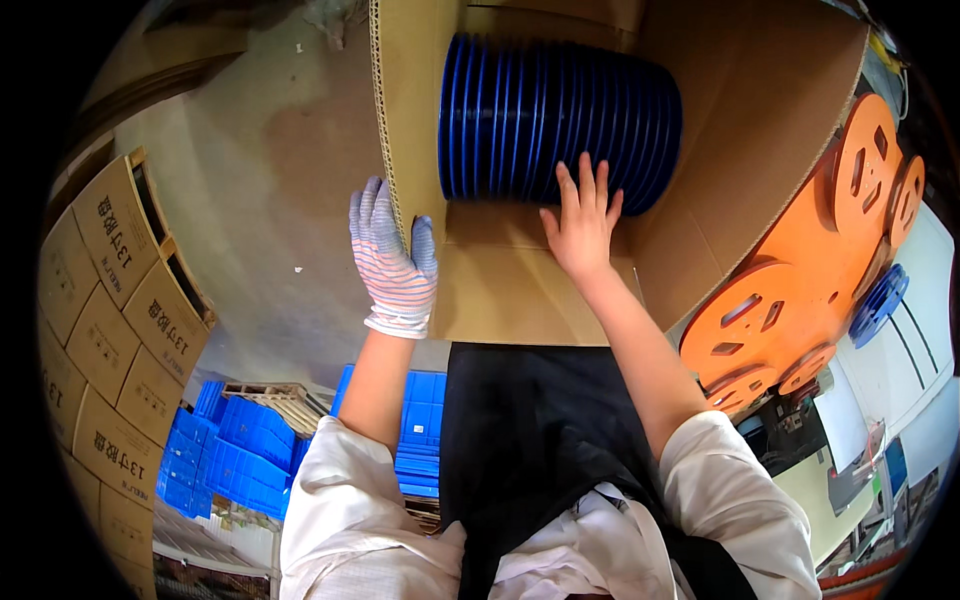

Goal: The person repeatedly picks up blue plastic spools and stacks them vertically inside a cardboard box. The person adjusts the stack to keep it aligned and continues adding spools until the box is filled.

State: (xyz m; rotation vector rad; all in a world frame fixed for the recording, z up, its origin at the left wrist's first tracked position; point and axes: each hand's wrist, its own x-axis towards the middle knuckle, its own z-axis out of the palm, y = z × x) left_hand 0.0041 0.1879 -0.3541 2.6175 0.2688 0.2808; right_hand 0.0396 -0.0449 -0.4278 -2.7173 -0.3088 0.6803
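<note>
In front of me stands an open cardboard box (540,310). A row of dark blue round reels (560,125), packed side by side on edge, lies inside it toward the far end. My left hand (390,255), in a striped grey and orange glove, grips the box's left wall. Its thumb is inside and its fingers lie along the outside. My bare right hand (583,215) reaches into the box with its fingers spread. The fingertips rest against the near side of the reels, right of the middle.
Printed cartons (110,340) are stacked on the left by a wooden pallet. Blue plastic crates (250,455) stand behind them, near my left arm. An orange frame with slotted orange discs (745,320) flanks the box on the right. A blue reel (880,305) sits beyond it.
</note>
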